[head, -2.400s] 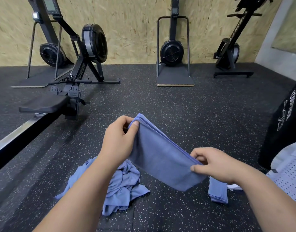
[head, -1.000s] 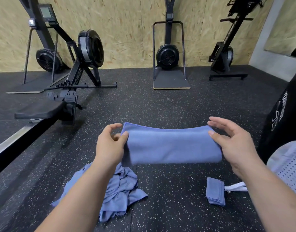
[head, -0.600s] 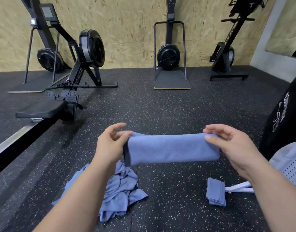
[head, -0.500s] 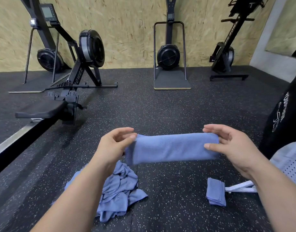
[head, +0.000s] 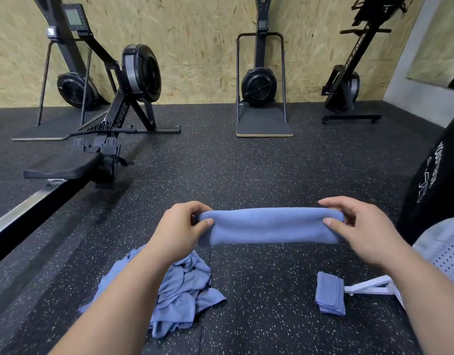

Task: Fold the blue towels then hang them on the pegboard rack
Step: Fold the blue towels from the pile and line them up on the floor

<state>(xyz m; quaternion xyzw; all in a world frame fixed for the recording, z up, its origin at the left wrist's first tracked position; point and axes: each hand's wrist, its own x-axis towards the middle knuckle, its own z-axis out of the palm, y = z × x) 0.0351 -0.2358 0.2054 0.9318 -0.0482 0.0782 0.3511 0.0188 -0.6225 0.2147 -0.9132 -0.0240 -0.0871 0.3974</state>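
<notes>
The towel [head: 269, 226] is getting narrower between the hands. No longer a broad panel slanting down from the left hand [head: 181, 228] to the right hand [head: 359, 226], it is stretching level as a slim band. Both hands are pinching its ends, thumbs on the near face, with the right hand risen level with the left.

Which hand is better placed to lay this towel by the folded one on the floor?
Right, probably: the right hand pinches the held towel on the side where the folded towel lies; the left hand is above the crumpled pile.
</notes>
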